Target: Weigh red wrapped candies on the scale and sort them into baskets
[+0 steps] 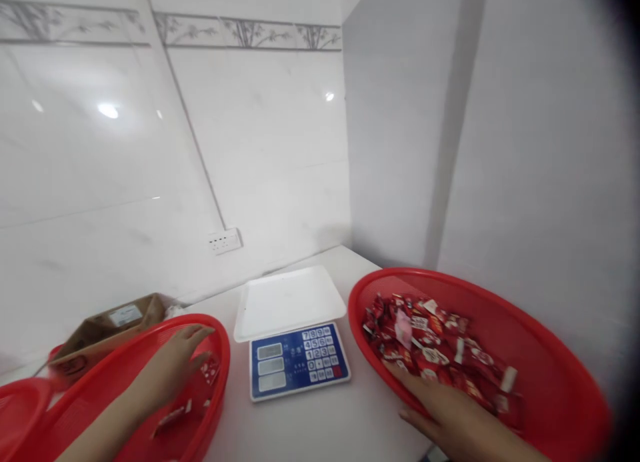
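Observation:
My left hand [176, 359] reaches into a red mesh basket [110, 395] at the lower left, fingers stretched out flat over a few red-wrapped candies [210, 369]. My right hand [440, 405] lies on the near rim of a larger red basket [540, 355] at the right, fingers extended and touching a pile of red and white wrapped candies [435, 349]. Between the two baskets stands a white and blue electronic scale [295, 362] whose white tray [287, 302] holds nothing.
A brown cardboard box [107, 329] lies behind the left basket, and part of another red basket [20, 409] shows at the far left. A wall socket [225, 241] sits on the tiled wall; a grey partition [450, 149] closes off the right side.

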{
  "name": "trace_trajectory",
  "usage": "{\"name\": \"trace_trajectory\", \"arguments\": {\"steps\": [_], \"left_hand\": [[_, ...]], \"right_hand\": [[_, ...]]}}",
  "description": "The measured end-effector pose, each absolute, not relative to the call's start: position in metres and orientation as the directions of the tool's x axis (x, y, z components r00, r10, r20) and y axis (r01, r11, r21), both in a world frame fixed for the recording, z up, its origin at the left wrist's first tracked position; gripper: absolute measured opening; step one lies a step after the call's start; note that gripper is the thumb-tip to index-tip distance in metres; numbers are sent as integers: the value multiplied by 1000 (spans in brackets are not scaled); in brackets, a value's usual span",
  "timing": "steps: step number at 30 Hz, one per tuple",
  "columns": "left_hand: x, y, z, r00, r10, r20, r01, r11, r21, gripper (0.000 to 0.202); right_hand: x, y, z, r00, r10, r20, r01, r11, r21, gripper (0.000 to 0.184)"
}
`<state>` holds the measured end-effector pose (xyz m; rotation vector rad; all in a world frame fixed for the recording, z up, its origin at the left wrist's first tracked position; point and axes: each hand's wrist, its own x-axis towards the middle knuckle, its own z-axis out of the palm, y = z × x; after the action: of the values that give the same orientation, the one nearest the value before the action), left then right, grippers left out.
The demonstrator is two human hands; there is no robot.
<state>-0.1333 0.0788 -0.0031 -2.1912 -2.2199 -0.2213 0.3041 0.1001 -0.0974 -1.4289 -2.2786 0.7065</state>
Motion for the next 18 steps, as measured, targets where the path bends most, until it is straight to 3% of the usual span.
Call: {"name": "trace_trajectory", "arguments": {"steps": [5,8,11,14,16,18], "left_hand": [[-6,114,3,354,925,139,869,-380,317,37],[76,125,-14,664,738,122,679,-663,316,50],[121,128,-43,750,658,59,599,-715,360,71],[133,125,-68,764,630,141,539,-743,398,58],[133,122,-79,730,644,227,534,-746,398,41],[133,118,-86,695,662,282,529,-735,424,36]], "right_hand": [[297,90,-65,-455,889,-56,731,336,-594,55],[296,88,-59,-471,882,-7,689,362,-628,57],[303,89,-53,-531,846,43,542,378,-751,44],[326,97,-47,-577,817,12,440,323,-838,39],[347,109,-48,-513,857,-42,553,293,-780,44],[370,128,-53,-406,913,-36,714,292,-636,47]]}}
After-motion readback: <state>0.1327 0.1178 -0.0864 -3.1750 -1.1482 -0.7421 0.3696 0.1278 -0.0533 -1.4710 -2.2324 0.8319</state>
